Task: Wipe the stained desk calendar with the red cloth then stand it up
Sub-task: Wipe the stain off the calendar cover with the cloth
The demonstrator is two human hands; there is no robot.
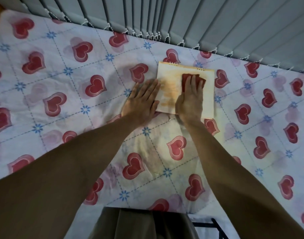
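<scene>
A white desk calendar [209, 94] lies flat on the heart-patterned cloth, its spiral rings along the far edge. An orange-brown stain [170, 90] smears across its left and middle. My right hand [191, 99] presses flat on the red cloth [186, 80], which rests on the upper middle of the calendar. My left hand [141, 100] lies flat with fingers spread, fingertips touching the calendar's left edge, palm on the cloth beside it.
The surface is covered by a white cloth with red hearts and blue flowers [70, 80]. Grey vertical blinds [199, 19] hang along the far edge. A dark frame [215, 225] shows at the bottom right.
</scene>
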